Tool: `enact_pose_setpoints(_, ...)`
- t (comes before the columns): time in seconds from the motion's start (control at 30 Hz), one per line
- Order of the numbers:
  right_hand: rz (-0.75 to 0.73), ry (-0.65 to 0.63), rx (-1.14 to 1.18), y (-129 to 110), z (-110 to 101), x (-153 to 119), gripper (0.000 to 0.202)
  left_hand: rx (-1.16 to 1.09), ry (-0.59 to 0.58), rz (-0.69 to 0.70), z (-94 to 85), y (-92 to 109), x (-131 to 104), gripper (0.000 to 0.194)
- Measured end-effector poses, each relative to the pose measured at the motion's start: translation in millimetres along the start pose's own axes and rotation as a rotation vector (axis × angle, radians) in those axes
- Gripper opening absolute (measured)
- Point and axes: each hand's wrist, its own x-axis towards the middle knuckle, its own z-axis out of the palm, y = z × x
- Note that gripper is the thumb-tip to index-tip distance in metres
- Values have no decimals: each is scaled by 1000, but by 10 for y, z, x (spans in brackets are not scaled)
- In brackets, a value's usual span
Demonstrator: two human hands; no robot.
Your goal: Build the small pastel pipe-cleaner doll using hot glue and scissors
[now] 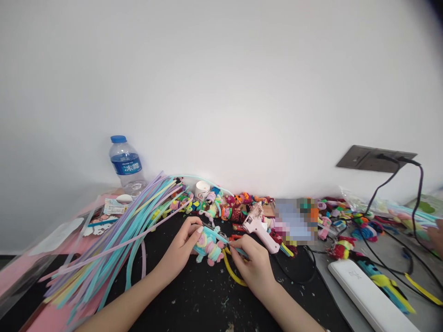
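My left hand [188, 242] is closed, thumb against fingers, on a turquoise pipe cleaner [217, 234]. Below it sits a small fuzzy pastel pipe-cleaner figure [209, 246] in turquoise, pink and pale yellow, partly hidden by that hand. The strip slants across the top of the figure toward my right hand [252, 263], whose thumb and fingertips are pinched at its end. Just under the right fingers curves a yellow loop [232, 272]; whether they touch it is hidden. A pale pink hot glue gun [261, 232] lies beyond my right hand.
Long pastel pipe cleaners [138, 226] fan out on the left, near a water bottle [127, 163]. Several colourful fuzzy figures [238, 200] line the wall. A white oblong device [367, 295] and black cables [418, 207] lie right. Another person's hand [438, 235] shows at the right edge.
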Motion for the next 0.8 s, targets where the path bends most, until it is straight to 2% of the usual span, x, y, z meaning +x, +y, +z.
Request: enact_pose_setpoints(0.8, -40, -58, 67, -10, 17, -14, 16, -236, 26, -68, 23, 16, -11, 16)
